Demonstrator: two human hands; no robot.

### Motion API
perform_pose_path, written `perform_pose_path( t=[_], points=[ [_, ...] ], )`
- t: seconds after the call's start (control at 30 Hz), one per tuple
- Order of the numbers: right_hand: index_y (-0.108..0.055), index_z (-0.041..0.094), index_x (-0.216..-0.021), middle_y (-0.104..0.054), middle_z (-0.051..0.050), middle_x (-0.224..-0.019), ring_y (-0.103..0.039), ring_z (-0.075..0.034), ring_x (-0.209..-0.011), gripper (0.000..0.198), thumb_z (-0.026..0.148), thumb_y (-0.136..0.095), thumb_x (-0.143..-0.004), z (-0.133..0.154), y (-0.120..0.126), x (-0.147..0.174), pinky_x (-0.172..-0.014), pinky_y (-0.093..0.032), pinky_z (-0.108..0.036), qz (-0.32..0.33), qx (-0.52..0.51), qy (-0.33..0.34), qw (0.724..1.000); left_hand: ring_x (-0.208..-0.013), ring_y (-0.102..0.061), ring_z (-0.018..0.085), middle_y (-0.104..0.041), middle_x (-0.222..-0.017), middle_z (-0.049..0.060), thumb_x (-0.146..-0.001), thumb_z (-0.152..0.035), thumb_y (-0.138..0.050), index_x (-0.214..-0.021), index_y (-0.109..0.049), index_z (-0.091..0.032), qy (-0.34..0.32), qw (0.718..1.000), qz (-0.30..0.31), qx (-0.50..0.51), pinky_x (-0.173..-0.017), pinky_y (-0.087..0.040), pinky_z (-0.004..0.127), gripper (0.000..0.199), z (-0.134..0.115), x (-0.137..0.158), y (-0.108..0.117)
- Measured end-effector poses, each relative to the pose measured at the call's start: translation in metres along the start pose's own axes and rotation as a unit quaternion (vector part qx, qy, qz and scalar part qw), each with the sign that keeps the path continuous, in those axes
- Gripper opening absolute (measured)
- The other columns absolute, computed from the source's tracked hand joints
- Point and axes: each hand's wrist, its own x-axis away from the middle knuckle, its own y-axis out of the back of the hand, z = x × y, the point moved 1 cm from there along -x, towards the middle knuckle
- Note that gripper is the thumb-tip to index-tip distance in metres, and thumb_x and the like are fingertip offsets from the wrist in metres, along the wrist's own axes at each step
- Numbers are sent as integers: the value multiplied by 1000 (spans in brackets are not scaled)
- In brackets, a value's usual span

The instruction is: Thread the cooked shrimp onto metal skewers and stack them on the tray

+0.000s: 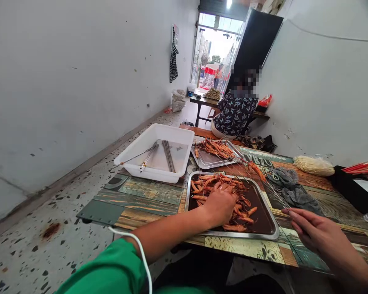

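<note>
My left hand point(221, 204) reaches into a metal tray point(271, 218), its fingers curled down among slender orange-brown food pieces point(239, 214) whose kind I cannot tell. The fingertips are partly hidden by the pile, and so is what they grip. Off the tray's right side, my right hand point(319, 232) is closed on several thin metal skewers point(279, 195). These slant away to the upper left and carry orange-brown pieces point(256, 170) near their far ends. Dark brown liquid covers the tray's bottom.
Behind stands a second metal tray point(208, 164) of orange-brown food; a white plastic tub point(156, 176) with loose skewers is left of it. A grey cloth point(300, 196), scissors point(275, 175) and a bagged pale bundle point(314, 166) lie rightward. A person point(237, 110) sits beyond the table.
</note>
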Motion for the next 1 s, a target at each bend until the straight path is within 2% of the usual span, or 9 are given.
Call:
perform_pose_path(
  t=[0.1, 0.23, 0.33, 0.4, 0.53, 0.7, 0.83, 0.93, 1.0],
  points=[
    [-64, 15, -97, -46, 6, -52, -31, -4, -34, 55, 61, -60, -67, 27, -20, -44, -31, -22, -19, 28, 87, 105, 990, -111, -49, 25, -56, -116, 13, -83, -22, -47, -95, -61, -15, -2, 1000, 5, -1, -102, -30, 46, 20, 0, 0, -1],
    [-61, 13, -97, -46, 6, -54, -33, -4, -35, 46, 54, -49, -80, 53, -49, -113, -32, -27, -19, 21, 152, 153, 976, -111, -49, 25, -56, -117, 14, -83, -24, -46, -97, -60, -16, -4, 1000, 7, 2, -101, -30, 47, 21, 0, -1, -3],
    [-58, 13, -102, -57, 3, -68, -47, -6, -44, 33, 41, -44, -91, 68, -69, -160, -41, -40, -20, 3, 231, 171, 958, -110, -50, 25, -57, -115, 13, -84, -26, -44, -96, -60, -16, 0, 1000, 9, 6, -101, -30, 48, 23, 1, -1, -4],
    [-58, 14, -104, -62, -2, -86, -58, -10, -63, 28, 36, -49, -90, 77, -79, -186, -56, -50, -26, -9, 295, 183, 938, -110, -50, 26, -57, -114, 13, -84, -26, -43, -96, -60, -15, 4, 1000, 12, 9, -102, -30, 48, 23, 1, -2, -5],
    [-57, 15, -111, -60, -6, -109, -60, -18, -90, 29, 33, -54, -88, 86, -93, -217, -76, -51, -37, -34, 423, 226, 877, -113, -49, 27, -56, -118, 14, -84, -26, -43, -100, -60, -15, 8, 1000, 25, 10, -103, -29, 49, 26, 2, -4, -5],
    [-56, 17, -113, -58, -8, -114, -59, -19, -96, 30, 34, -53, -88, 88, -103, -218, -81, -49, -41, -76, 525, 263, 806, -115, -48, 27, -54, -123, 15, -85, -24, -41, -102, -59, -15, 2, 1000, 27, 13, -103, -29, 50, 27, 2, -3, -6],
    [-56, 17, -113, -58, -8, -115, -57, -21, -100, 33, 39, -48, -89, 82, -74, -196, -85, -45, -43, -114, 561, 258, 778, -114, -49, 25, -54, -124, 14, -84, -22, -44, -105, -60, -17, -4, 1000, 16, 16, -103, -30, 49, 26, 3, -2, -6],
    [-60, 17, -108, -61, -9, -111, -57, -21, -101, 34, 40, -41, -92, 62, -24, -167, -85, -43, -38, -120, 591, 216, 768, -115, -49, 25, -54, -124, 13, -85, -20, -44, -104, -60, -18, -6, 1000, 3, 22, -102, -33, 48, 25, 3, -2, -6],
    [-62, 16, -101, -64, -7, -102, -60, -19, -92, 32, 40, -43, -91, 39, 11, -143, -81, -45, -36, -106, 615, 163, 764, -114, -50, 25, -56, -122, 13, -85, -19, -44, -99, -61, -17, -10, 1000, -2, 20, -100, -35, 46, 23, 4, -2, -6]
  ],
)
